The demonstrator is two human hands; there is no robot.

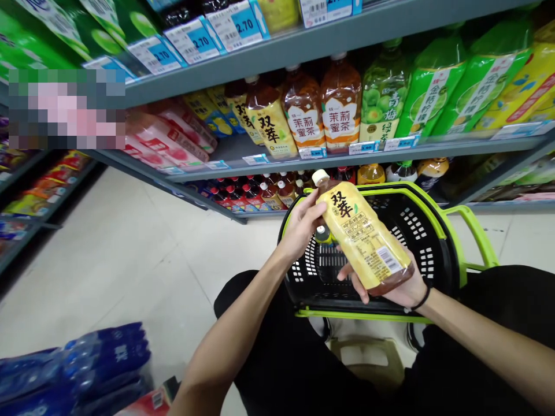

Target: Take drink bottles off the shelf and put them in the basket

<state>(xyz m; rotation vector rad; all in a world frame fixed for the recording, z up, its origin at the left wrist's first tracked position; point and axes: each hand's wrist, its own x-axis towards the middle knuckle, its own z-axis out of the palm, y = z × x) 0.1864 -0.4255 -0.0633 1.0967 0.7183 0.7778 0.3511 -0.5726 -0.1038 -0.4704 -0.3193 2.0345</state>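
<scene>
A large tea bottle (pixel 362 237) with a yellow label and a white cap lies tilted across both my hands, its barcode facing up. My left hand (pixel 302 222) grips it near the neck, thumb over the label. Under the bottle's base, my right hand (pixel 405 289) supports it with the fingers partly hidden behind it. Below the bottle is a black shopping basket (pixel 299 254) with a lime-green rim and handle. A small dark bottle (pixel 321 233) with a white cap shows inside the basket.
Ahead, a grey shelf (pixel 243 151) carries more yellow-label bottles (pixel 271 124), orange-label tea bottles (pixel 302 110) and green bottles (pixel 385 95). Smaller bottles (pixel 249 197) stand on the lower shelf. Blue-wrapped bottle packs (pixel 99 358) sit on the floor at the lower left.
</scene>
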